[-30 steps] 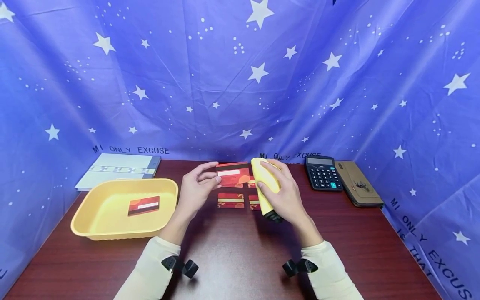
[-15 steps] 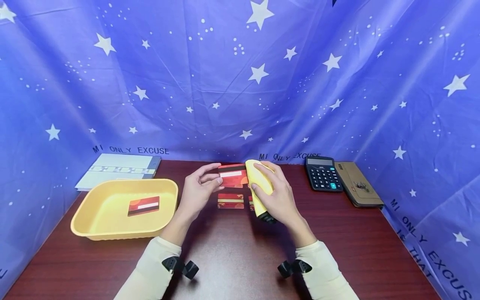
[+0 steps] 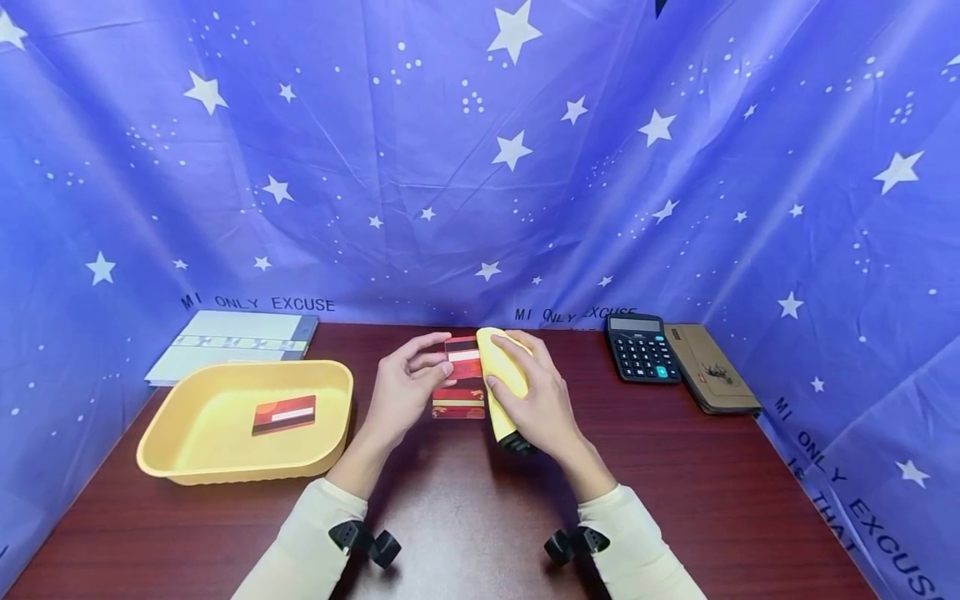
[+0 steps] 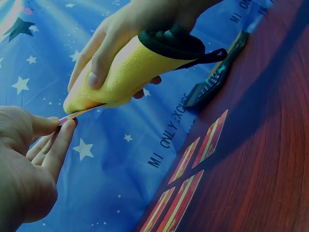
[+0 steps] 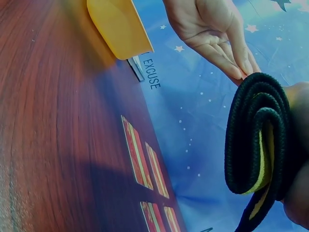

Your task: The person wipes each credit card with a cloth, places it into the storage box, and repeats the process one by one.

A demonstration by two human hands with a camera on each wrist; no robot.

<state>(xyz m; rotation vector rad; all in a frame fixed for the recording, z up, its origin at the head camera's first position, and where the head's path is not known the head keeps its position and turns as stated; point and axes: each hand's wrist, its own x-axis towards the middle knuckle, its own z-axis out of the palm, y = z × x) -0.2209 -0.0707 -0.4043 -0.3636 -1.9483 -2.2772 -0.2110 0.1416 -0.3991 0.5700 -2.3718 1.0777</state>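
Note:
In the head view my left hand pinches the left end of a red bank card, held up off the table with its dark stripe and white strip showing. My right hand grips a folded yellow cloth with black edging, which covers the card's right end. The left wrist view shows the cloth wrapped against the card, thumb on one side and fingers on the other. Below the hands lie several red cards with a yellow band in rows on the table; the head view hides most of them.
A yellow tray at the left holds one red card. Behind it lies a pale notebook. A black calculator and a brown wallet lie back right. A starry blue curtain surrounds the dark wooden table.
My right hand has moved left with the cloth, covering more of the card's right end. My left hand, with the card, has shifted slightly right. The view has also shifted a little.

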